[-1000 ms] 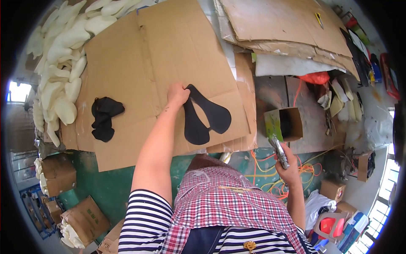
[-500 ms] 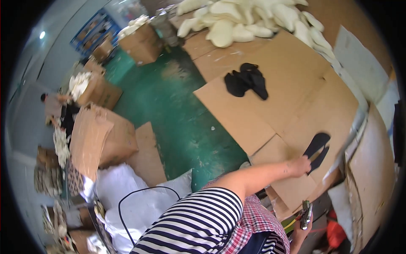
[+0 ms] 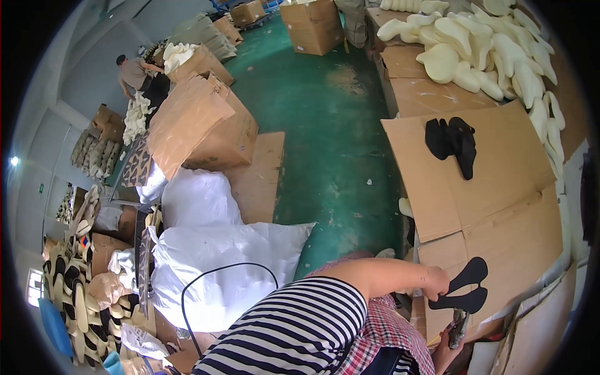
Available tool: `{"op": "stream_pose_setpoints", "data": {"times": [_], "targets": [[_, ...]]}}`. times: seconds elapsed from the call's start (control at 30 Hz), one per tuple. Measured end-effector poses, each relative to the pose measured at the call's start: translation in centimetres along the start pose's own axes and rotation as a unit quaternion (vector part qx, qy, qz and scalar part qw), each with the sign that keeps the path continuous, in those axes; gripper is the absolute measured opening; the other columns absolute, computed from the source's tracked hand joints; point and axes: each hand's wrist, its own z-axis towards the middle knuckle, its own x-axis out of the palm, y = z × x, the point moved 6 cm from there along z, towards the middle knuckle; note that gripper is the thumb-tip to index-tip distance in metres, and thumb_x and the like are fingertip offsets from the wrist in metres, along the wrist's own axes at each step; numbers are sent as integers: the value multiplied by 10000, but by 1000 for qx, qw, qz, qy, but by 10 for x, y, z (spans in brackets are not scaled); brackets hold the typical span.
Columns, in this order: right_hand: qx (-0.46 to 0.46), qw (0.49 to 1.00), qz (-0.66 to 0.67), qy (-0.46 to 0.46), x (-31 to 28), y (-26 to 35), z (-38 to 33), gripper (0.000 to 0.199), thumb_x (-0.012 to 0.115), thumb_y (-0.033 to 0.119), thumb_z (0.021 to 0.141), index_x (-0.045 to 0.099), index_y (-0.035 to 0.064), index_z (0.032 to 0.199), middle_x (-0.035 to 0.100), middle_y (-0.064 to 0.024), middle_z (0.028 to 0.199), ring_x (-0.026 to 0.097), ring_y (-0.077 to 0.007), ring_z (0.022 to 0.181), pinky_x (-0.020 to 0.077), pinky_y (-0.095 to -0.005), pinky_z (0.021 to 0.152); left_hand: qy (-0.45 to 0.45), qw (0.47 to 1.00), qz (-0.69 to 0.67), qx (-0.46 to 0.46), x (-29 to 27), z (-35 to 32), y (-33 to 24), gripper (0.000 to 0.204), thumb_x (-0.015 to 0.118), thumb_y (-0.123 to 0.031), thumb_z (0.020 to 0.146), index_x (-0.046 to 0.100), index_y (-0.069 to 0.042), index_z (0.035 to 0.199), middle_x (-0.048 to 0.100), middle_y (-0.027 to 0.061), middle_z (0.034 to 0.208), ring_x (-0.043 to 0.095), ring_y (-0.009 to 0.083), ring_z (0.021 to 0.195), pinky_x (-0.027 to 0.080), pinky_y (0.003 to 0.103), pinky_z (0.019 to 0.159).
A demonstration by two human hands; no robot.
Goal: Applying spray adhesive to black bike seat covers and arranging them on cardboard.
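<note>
My left hand point(image 3: 435, 283) comes across in a striped sleeve and pinches a pair of black insole-shaped pieces point(image 3: 470, 275) at their near ends. The two pieces fan apart in a V over the cardboard-covered bench point(image 3: 506, 231). Just below them, my right hand point(image 3: 445, 353) is wrapped round a metal spray gun point(image 3: 458, 328), whose top comes close to the lower black piece. Part of the right hand is hidden behind the gun and my checked apron point(image 3: 390, 328). Farther up the bench lies a small heap of black pieces point(image 3: 459, 140).
Cream foam pieces point(image 3: 475, 47) are piled at the bench's far end. To my left are stuffed white sacks point(image 3: 219, 269) and a large carton point(image 3: 212, 125) on the green floor point(image 3: 331, 137). A co-worker point(image 3: 136, 72) stands beyond the carton.
My view has swung, so the bench sits farther right in the picture. The black pieces in my left hand have come closer to the spray gun in my right hand.
</note>
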Motion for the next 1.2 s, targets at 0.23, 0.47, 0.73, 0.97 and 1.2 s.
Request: {"op": "stream_pose_setpoints", "data": {"times": [0.23,0.47,0.73,0.97,1.2], "targets": [[-9,995,-61,76,-4,56,-31,400,582,27,865,478,-14,1249,565,-49,1004,541,-132,864,457,-278,796,-97,994,-24,-37,-13,22,18,247,589,-142,643,708,-117,859,676,142,832,651,332,822,512,447,693],[-3,992,-85,-93,-64,61,-114,419,628,58,841,496,-4,1234,591,-33,966,530,-88,849,446,-235,770,-115,989,23,90,-35,29,14,260,612,-113,777,653,-72,1030,616,132,1061,539,330,1047,433,427,907],[71,955,-138,-251,-60,41,-226,452,664,67,809,503,3,1227,618,-82,958,582,-134,844,468,-270,771,-73,963,191,173,0,94,-21,528,593,-330,838,459,-186,1328,328,102,1449,241,391,1349,243,581,1050],[100,960,-116,-235,-35,44,-235,506,669,70,827,472,16,1290,619,-63,1016,568,-118,905,459,-265,808,-80,961,223,143,63,103,-33,661,484,-486,876,332,-149,1424,206,98,1517,128,379,1398,145,604,1080],[79,963,-137,-219,-37,78,-212,464,662,44,801,499,28,1236,629,-85,923,592,-151,792,470,-276,718,-84,967,218,97,74,108,-60,678,449,-494,898,283,-132,1446,164,107,1530,98,403,1397,124,615,1078]]}}
